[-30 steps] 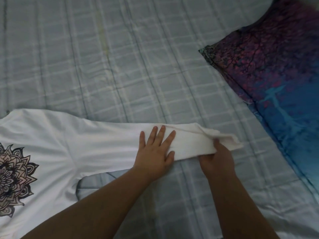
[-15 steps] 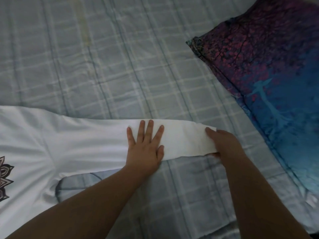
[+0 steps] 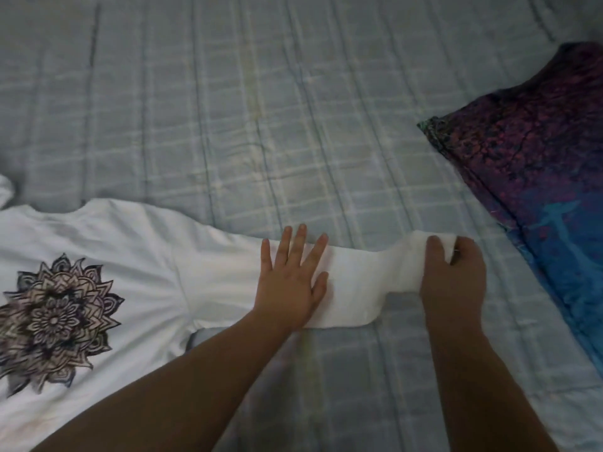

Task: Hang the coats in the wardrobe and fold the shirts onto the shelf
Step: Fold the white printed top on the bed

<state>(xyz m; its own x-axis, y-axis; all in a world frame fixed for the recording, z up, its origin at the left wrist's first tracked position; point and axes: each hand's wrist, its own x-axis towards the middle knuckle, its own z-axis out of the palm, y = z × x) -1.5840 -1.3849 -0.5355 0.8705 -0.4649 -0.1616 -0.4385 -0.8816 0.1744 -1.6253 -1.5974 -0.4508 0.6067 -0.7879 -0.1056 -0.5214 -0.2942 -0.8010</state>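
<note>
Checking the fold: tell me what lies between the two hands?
Head view: only the shirt's white sleeve spans from the flat left hand to the right hand gripping its cuff.

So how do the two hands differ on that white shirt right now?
The left hand lies flat with fingers straight and spread, pressing the middle of the sleeve down; the right hand is curled, gripping the bunched cuff end. The left sits nearer the shirt body, the right at the sleeve's far tip, closer to the purple and blue pillow. Both are on the same sleeve, over the checked bedspread.
</note>
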